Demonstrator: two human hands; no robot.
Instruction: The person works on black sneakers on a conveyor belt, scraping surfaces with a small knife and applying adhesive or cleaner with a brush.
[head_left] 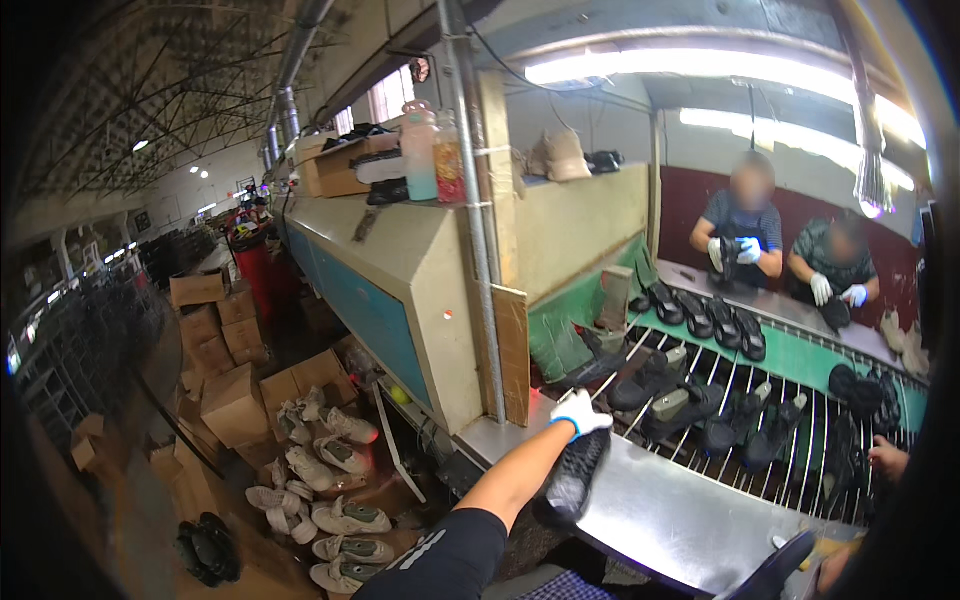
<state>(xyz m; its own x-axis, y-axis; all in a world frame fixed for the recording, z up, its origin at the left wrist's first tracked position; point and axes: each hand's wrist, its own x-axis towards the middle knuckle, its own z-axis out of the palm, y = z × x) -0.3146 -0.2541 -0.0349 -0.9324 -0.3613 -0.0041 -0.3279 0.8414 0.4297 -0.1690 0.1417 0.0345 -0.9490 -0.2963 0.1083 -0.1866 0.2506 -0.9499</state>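
My left hand (580,414), in a white glove with a blue cuff, reaches out over the near edge of a metal worktop (655,520). Its fingers are closed on the upper end of a black shoe (575,478) with a textured upper, which hangs toe down and is slightly blurred. My right hand does not show clearly. At the lower right are a dark long shape (768,572) and some bare fingers (835,570); whose they are I cannot tell.
Black shoes (685,405) with grey blocks in them lie on a rod conveyor (745,480); more black shoes (705,318) stand on a green belt. Two gloved co-workers handle shoes opposite. Another person's bare hand (888,458) is at right. Beige shoes (345,515) and cartons (230,405) lie left.
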